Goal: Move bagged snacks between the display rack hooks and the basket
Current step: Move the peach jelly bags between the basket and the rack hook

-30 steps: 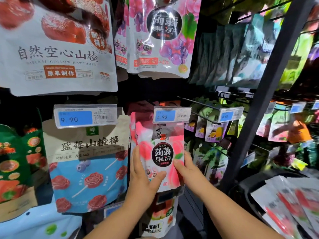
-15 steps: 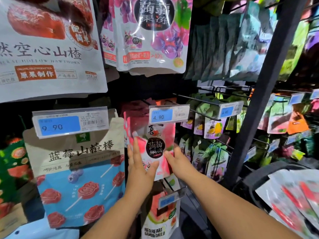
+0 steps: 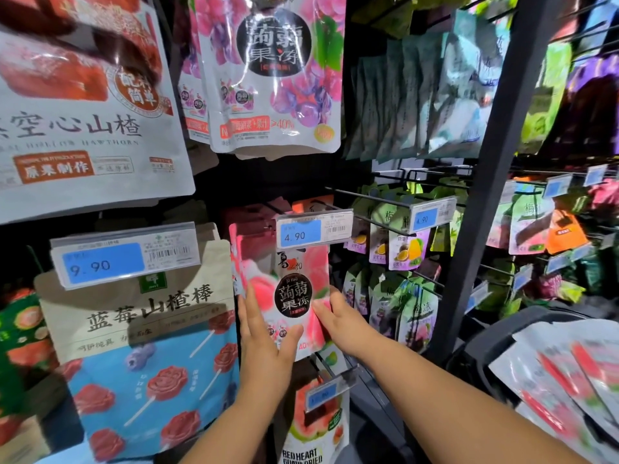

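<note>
Gripping pink bag, left hand, right hand, top behind tag

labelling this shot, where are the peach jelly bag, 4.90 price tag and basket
peach jelly bag [image 3: 294, 294]: head view, black round label on its front
4.90 price tag [image 3: 310, 231]: head view, blue price panel
basket [image 3: 485, 343]: head view, dark left rim

Both bare forearms come up from the bottom edge and converge at lower centre of frame; left hand has fingers straight up and thumb angled right across the front of the glossy pink peach-print plastic pouch, pinching its left edge; right hand has thumb on the front, fingers tucked behind the right edge, pinching too.
</note>
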Action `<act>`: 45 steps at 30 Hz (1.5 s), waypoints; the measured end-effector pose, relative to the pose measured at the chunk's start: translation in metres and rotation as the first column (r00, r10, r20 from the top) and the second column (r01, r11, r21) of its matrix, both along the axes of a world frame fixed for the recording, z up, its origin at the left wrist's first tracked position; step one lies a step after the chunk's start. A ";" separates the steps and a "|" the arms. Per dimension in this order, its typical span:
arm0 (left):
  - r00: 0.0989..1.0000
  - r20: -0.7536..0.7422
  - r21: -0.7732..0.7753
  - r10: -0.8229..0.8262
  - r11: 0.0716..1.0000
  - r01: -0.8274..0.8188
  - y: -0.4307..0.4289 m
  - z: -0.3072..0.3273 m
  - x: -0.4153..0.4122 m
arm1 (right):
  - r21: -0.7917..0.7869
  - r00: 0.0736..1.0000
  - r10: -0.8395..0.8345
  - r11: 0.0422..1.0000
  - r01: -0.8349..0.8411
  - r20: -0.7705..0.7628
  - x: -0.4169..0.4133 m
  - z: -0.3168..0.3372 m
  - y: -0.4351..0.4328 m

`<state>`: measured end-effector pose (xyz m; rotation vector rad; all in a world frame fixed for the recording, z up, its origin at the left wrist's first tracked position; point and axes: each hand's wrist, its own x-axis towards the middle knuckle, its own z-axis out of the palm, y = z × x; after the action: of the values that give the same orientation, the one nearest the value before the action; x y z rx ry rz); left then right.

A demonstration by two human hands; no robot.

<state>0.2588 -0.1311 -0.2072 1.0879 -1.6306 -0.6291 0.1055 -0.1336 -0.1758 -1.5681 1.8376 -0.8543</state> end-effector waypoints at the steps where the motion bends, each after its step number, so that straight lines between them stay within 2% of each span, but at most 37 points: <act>1: 1.000 0.005 -0.014 -0.003 1.000 0.003 0.004 0.000 0.000 | -0.003 1.000 0.001 1.000 -0.001 -0.005 -0.001 0.000 0.002; 7: 0.988 0.149 -0.123 0.032 0.992 -0.014 0.029 0.004 0.005 | -0.054 1.000 0.011 0.999 -0.010 0.017 -0.005 0.009 0.018; 10: 0.964 0.227 -0.265 0.135 0.961 -0.073 0.033 0.007 0.004 | -0.053 1.000 0.020 0.998 -0.020 0.006 -0.011 0.013 0.034; 12: 0.961 0.246 -0.318 0.128 0.947 -0.045 0.033 0.013 -0.005 | -0.082 1.000 0.010 0.997 -0.009 0.013 -0.022 0.013 0.045; 15: 0.952 0.300 -0.260 -0.065 0.954 0.147 0.037 0.027 -0.029 | -0.146 0.999 -0.032 0.989 0.029 -0.019 -0.049 0.014 0.067; 18: 0.891 0.379 -0.161 -0.249 0.931 0.328 0.045 0.037 -0.064 | -0.197 0.991 -0.104 0.977 0.085 -0.090 -0.083 0.017 0.094; 21: 0.781 0.488 -0.042 -0.390 0.883 0.467 0.058 0.036 -0.112 | -0.214 0.965 -0.208 0.962 0.172 -0.161 -0.125 0.017 0.128; 24: 0.658 0.571 0.009 -0.490 0.805 0.593 0.075 0.024 -0.157 | -0.190 0.934 -0.292 0.948 0.254 -0.207 -0.167 0.015 0.168; 28: 0.498 0.585 0.116 -0.641 0.674 0.730 0.107 0.001 -0.204 | -0.071 0.862 -0.414 0.908 0.412 -0.291 -0.231 0.001 0.227; 30: 0.440 0.620 0.113 -0.649 0.629 0.769 0.120 -0.013 -0.217 | -0.020 0.826 -0.442 0.885 0.465 -0.350 -0.258 -0.007 0.255; 34: 0.401 0.764 -0.025 -0.505 0.598 0.801 0.124 -0.032 -0.226 | 0.038 0.769 -0.510 0.824 0.566 -0.385 -0.290 -0.025 0.296; 39: 0.385 0.748 -0.031 -0.541 0.550 0.835 0.124 -0.032 -0.230 | 0.010 0.701 -0.488 0.817 0.576 -0.521 -0.311 -0.047 0.309; 45: 0.394 0.723 -0.031 -0.567 0.543 0.839 0.125 -0.036 -0.232 | 0.019 0.691 -0.540 0.781 0.624 -0.480 -0.319 -0.053 0.310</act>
<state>0.0272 -0.0066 -0.2432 0.1652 -2.7747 -0.4165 -0.2139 0.1766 -0.2291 -1.1113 2.7654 -0.5636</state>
